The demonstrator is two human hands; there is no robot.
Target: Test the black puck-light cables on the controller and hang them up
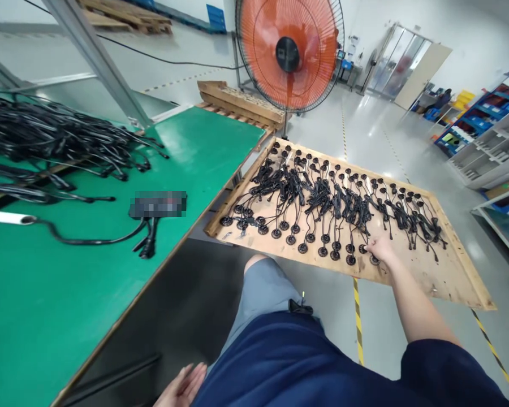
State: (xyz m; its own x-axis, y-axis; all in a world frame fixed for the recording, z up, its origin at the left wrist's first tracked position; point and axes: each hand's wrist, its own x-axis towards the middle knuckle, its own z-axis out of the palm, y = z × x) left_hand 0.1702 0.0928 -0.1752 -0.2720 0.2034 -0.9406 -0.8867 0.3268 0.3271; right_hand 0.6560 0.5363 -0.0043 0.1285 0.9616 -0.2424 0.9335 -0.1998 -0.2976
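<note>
My right hand point(380, 249) reaches down to the near edge of the wooden tray point(453, 280). Its fingers are closed at the rim of a small round black disc point(362, 249) with a cable attached. A second black disc point(374, 260) lies just under the hand, partly covered. Bundled black cables point(352, 208) run across the middle of the tray, with rows of similar discs along both long sides. Low by my body, my left hand point(184, 385) is held with fingers stretched out and nothing visible in it.
Left of me is a green-topped table point(89, 305) bearing a heap of black cables point(59, 133), a blurred-out black device point(159, 204) and a white tube point(8, 217). An orange fan point(288, 53) stands behind the tray. Shelves point(492, 133) line the right side.
</note>
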